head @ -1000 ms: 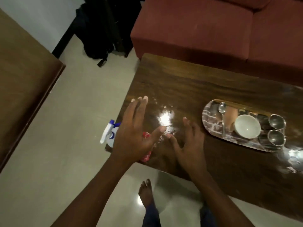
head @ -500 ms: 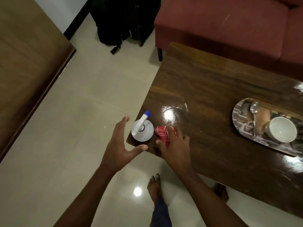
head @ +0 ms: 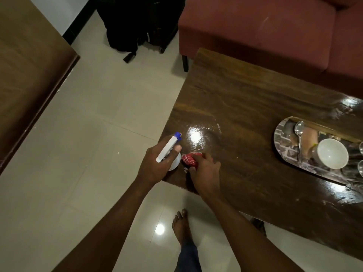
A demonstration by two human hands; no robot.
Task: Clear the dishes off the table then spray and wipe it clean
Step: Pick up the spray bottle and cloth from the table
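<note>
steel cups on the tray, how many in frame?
2, both cut by the frame's right edge: far cup and near cup, on the tray right of the white bowl. More may be out of frame.

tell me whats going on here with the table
A person stands at the corner of a wooden table. The left hand grips a spray bottle and the right hand holds a red cloth down on the tabletop beside it. A steel tray with a white bowl and a spoon sits further along the table, so the dishes are not yet cleared.
</note>
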